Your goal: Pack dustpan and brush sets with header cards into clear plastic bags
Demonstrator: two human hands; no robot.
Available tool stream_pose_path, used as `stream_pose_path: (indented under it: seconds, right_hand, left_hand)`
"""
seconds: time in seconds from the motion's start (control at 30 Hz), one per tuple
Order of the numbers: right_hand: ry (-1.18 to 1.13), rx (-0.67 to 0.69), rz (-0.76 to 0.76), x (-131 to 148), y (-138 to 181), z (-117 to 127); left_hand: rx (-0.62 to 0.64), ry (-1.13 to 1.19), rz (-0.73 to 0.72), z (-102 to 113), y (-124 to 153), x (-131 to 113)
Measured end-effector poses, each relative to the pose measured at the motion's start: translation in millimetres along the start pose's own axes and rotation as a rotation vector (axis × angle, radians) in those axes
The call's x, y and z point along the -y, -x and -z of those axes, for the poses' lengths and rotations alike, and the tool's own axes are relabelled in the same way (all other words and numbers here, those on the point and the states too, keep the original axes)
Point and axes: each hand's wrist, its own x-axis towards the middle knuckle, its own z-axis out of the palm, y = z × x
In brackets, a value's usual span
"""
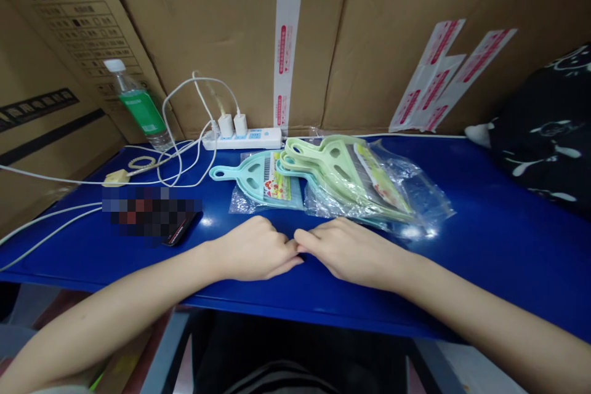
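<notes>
Here we're riding a single head view, looking forward and down from above the near edge of the bench [498, 246], close over the left hand [256, 250] and right hand [357, 252], taking in everything back to the cardboard [226, 43] along the far edge.

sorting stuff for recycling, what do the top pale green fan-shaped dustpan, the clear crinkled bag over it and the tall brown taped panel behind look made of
Top pale green fan-shaped dustpan: probably moulded plastic, semi-gloss, with smooth rounded edges.
Clear crinkled bag: thin plastic film, glossy, judging by wrinkles and glare.
Tall brown taped panel: likely cardboard, matte, with a fold-like seam.
</notes>
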Motion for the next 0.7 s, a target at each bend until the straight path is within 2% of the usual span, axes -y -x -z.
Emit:
stream_pose_path:
  seconds: [0.07,0.13,0.27,0.3,0.37,0.43,0.5,0.7]
  right_hand:
    - [-0.012,-0.069,0.036,0.2,1.7,-0.8]
    - [-0.021,-0.22,0.108,1.3,5.2,0.0]
    - [-0.003,-0.689,0.254,-1.1,16.5,13.1]
    - [0.029,-0.79,0.223,-4.2,19.9,18.4]
    - [0.125,-0.925,0.058,-13.8,26.2,29.0]
    - [0.193,-0.931,-0.127,-26.4,31.0,36.6]
    - [0.174,-0.82,-0.241,-38.7,33.2,38.1]
    - [0.02,-0.539,-0.202,-52.1,27.1,15.1]
  left_hand:
    - [-0.025,-0.014,-0.001,1.0,0.1,0.9]
    - [-0.057,-0.053,0.036,4.4,0.0,3.7]
    - [-0.047,-0.227,0.291,14.1,-0.8,15.6]
    - [-0.015,-0.268,0.348,15.4,-1.0,19.1]
    - [0.069,-0.317,0.389,15.7,-1.1,25.1]
    - [0.128,-0.336,0.357,13.7,-1.0,28.7]
    - [0.128,-0.356,0.307,11.7,-0.6,29.2]
    - [-0.032,-0.392,0.22,10.6,1.9,24.0]
